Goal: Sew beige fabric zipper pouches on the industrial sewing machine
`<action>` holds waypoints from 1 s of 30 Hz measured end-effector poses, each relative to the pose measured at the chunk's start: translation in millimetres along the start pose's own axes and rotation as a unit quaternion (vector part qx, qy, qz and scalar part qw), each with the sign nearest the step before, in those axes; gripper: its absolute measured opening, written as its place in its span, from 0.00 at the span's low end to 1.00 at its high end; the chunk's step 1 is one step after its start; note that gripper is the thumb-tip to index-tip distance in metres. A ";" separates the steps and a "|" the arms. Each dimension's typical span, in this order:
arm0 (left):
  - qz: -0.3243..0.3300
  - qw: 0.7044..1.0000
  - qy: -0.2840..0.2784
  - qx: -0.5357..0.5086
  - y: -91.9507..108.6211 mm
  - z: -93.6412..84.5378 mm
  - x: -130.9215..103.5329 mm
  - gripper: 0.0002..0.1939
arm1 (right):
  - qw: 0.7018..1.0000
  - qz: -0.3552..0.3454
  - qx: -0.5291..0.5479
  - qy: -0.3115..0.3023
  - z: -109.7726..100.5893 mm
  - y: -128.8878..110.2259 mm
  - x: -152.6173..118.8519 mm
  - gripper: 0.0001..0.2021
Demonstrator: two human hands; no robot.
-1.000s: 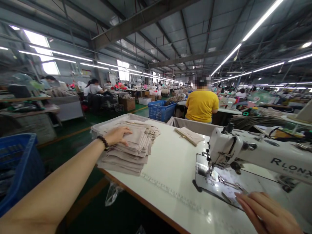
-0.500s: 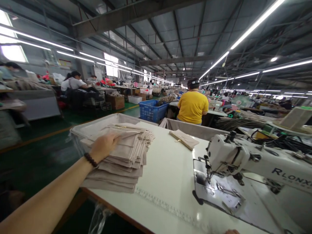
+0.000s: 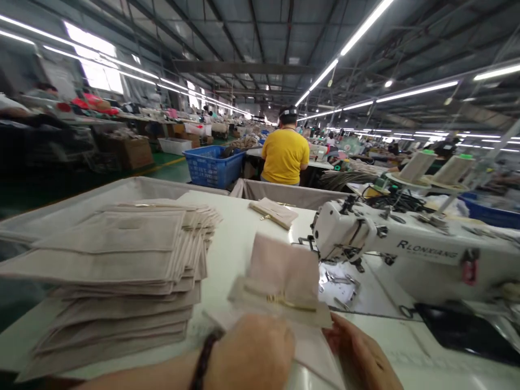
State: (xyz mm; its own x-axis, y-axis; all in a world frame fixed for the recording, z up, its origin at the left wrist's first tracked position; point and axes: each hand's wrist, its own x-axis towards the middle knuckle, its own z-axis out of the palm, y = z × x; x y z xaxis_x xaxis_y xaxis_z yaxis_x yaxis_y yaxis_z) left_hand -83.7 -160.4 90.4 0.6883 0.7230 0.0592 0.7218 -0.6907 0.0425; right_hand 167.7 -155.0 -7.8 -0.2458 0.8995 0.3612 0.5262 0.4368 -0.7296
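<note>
Factory lamps shine over the white tabletop (image 3: 239,238) where I work. Both my left hand (image 3: 249,355) and my right hand (image 3: 359,355) are closed on one beige fabric piece (image 3: 282,279) with a small gold clasp, held just before the sewing machine (image 3: 390,246). Beside it, on my left, lies the stack of pieces (image 3: 117,271). I judge the piece must now be aligned flat.
</note>
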 end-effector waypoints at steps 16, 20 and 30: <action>0.073 0.971 0.080 -0.214 -11.0 33.1 20.9 0.34 | 0.959 0.187 0.121 0.176 -15.0 -47.3 -28.8 0.28; 0.054 0.975 0.067 -0.203 -6.5 37.3 29.7 0.30 | 0.961 0.147 0.077 0.222 -33.8 -52.3 -45.1 0.27; 0.050 0.980 -0.031 -0.188 15.6 0.0 43.8 0.16 | 0.966 0.081 0.227 0.098 -71.0 -59.2 -34.7 0.35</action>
State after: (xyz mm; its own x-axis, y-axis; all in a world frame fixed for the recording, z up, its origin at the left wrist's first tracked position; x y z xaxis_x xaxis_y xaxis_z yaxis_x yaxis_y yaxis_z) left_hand -42.3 -139.6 93.6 0.7653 0.6433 0.0220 0.5813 -0.7054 0.4056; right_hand 202.9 -212.8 64.1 -0.0081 0.9564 0.2919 0.1223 0.2907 -0.9490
